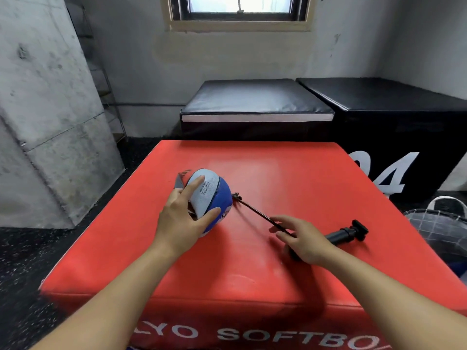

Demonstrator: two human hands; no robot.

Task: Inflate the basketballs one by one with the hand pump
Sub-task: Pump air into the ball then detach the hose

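The basketball (211, 198) (blue and grey, visibly sagging) sits at ten o'clock on the red box (290, 173), left hand (182, 221) gripping it; right hand (303, 238), fingers relaxed, hovers over the hand pump (346, 234), its hose seemingly plugged in. Pumping remains.

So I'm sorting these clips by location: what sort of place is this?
Probably a gym or training room: the ball and pump lie on a red padded jump box, with black padded boxes behind, by a bare concrete wall.
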